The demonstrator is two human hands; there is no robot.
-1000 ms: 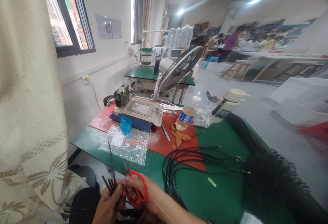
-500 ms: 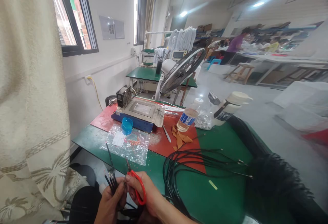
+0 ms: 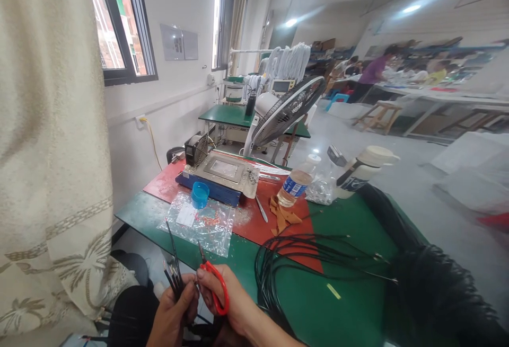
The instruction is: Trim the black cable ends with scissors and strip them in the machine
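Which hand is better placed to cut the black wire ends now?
The right hand. It grips the red-handled scissors, whose tips point up beside the wire ends. The left hand is closed around those black wires, so it probably should only keep them steady.

Bright daylight enters from the window point(image 3: 119, 24) at the upper left, overexposed. Ceiling lamps point(image 3: 411, 9) glare. The far room is blurred; lines bend at the edges. Shadows on the worktop point(image 3: 318, 304) are soft.

Nothing readable; the water bottle point(image 3: 295, 186) label seems too blurred.
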